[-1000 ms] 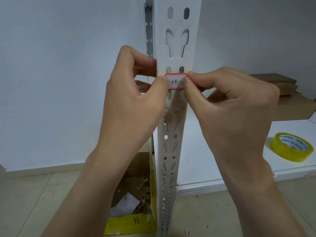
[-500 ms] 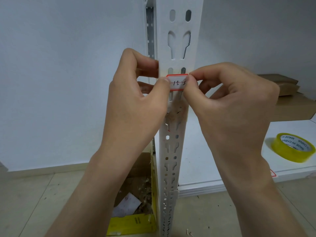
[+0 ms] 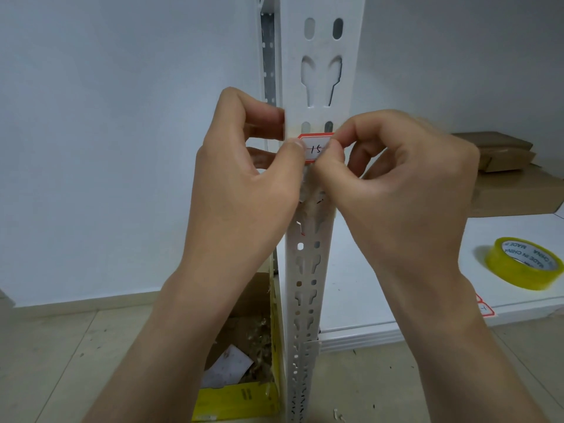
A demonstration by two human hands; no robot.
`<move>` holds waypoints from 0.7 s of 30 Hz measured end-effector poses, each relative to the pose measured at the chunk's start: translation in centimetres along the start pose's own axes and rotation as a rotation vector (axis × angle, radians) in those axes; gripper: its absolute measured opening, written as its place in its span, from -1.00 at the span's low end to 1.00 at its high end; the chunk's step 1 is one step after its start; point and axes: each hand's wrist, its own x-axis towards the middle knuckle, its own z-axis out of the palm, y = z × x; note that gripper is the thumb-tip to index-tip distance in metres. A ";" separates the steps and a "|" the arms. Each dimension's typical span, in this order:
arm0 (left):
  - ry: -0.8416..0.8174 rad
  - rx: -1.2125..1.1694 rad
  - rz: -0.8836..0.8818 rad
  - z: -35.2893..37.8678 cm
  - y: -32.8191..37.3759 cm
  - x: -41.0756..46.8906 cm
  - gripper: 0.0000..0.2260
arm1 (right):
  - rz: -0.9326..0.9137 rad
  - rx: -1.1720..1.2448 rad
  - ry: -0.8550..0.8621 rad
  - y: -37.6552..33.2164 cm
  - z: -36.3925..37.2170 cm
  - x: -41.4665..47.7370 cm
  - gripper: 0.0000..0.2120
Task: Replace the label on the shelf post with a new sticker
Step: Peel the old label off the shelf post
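Observation:
A white slotted shelf post [image 3: 320, 71] runs up the middle of the head view. On its front face sits a small white sticker [image 3: 316, 148] with a red border and handwritten "15". My left hand [image 3: 241, 184] wraps around the post's left edge, its thumb tip pressing the sticker's left end. My right hand [image 3: 396, 190] pinches the sticker's right end between thumb and forefinger, covering that end. Below the sticker the post carries torn paper and glue residue [image 3: 314, 203] from an older label.
A yellow roll of tape [image 3: 523, 262] lies on the white shelf board [image 3: 396, 315] at right, with another red-bordered sticker [image 3: 485, 306] on its front edge. Brown cardboard boxes [image 3: 512, 178] stand behind. A yellow-sided box [image 3: 238, 398] of scraps sits on the floor left of the post.
My right thumb and forefinger have slid further left over the sticker, hiding more of its writing. The left hand has stayed in place on the post.

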 end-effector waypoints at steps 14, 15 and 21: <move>-0.006 -0.008 0.008 -0.1 -0.2 0.0 -0.85 | 0.020 0.078 0.011 1.1 -1.0 0.1 -0.85; -0.005 -0.010 0.008 0.0 -0.2 0.0 -0.85 | 0.016 0.076 0.017 1.1 -1.0 0.1 -0.86; -0.008 -0.004 0.015 0.0 -0.1 0.1 -0.81 | -0.026 0.083 0.015 1.1 -1.0 -0.4 -0.85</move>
